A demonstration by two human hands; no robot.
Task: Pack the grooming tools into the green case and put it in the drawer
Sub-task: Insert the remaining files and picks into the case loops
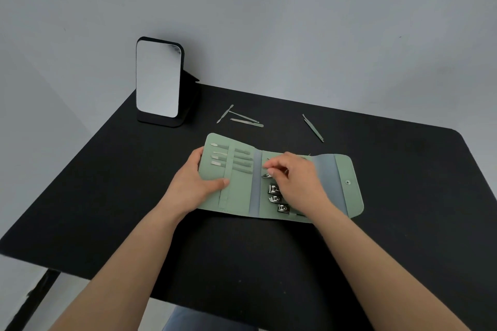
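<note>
The green case [239, 185] lies unfolded on the black table, its snap flap [347, 183] to the right. Thin tools sit in the left panel's slots [223, 154], and three nail clippers [275, 197] sit in the middle panel. My left hand [195, 180] grips the case's left edge, thumb flat on the panel. My right hand [293, 177] hovers over the middle panel and pinches a small metal tool [266, 175] at its top slot. Three loose thin tools [242, 118] lie behind the case, and tweezers [313, 127] lie to the back right.
A standing mirror [158, 78] with a black base is at the table's back left corner. The black table [403, 196] has its front edge near my body and a grey wall behind it. No drawer is in view.
</note>
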